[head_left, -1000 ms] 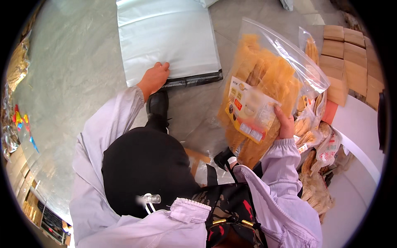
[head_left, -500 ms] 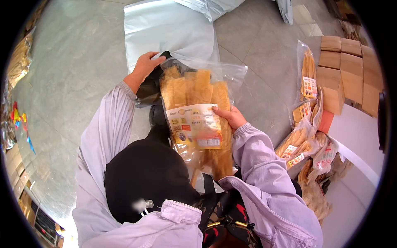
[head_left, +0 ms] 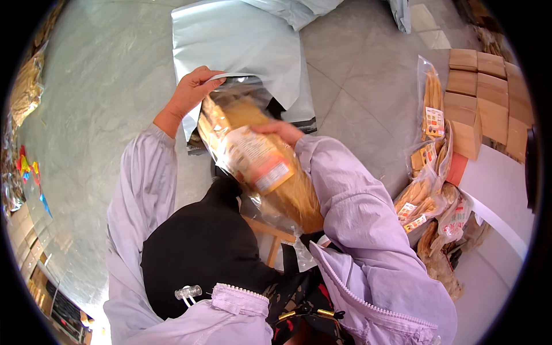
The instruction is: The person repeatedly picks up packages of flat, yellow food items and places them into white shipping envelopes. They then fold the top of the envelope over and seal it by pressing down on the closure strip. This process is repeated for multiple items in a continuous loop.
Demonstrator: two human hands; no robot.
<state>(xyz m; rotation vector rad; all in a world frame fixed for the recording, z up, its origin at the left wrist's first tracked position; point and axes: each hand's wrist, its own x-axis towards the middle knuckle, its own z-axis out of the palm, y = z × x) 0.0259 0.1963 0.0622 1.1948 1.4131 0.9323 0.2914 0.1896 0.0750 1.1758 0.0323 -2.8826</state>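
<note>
My left hand (head_left: 192, 92) pinches the opening edge of a white plastic mailer (head_left: 236, 40) lying on the floor, lifting it so the dark inside shows. My right hand (head_left: 279, 131) grips a clear bag of long yellow dried sheets (head_left: 305, 195) with a white-and-orange label (head_left: 247, 150), slightly blurred. The bag slants across the mailer's mouth, its upper end at the raised edge and its lower end over my lap near my black-clad knee (head_left: 190, 241).
Right of me are stacked brown boxes (head_left: 477, 86), clear bags of long dried food (head_left: 432, 100), more heaped bags (head_left: 417, 201) and a white board (head_left: 494, 190). More mailers (head_left: 305, 8) lie ahead. Bags (head_left: 26, 92) line the far left of the floor (head_left: 80, 126).
The food bag has come from the right to the mailer's mouth in my right hand and tilted. My left hand has lifted the mailer's edge, opening it.
</note>
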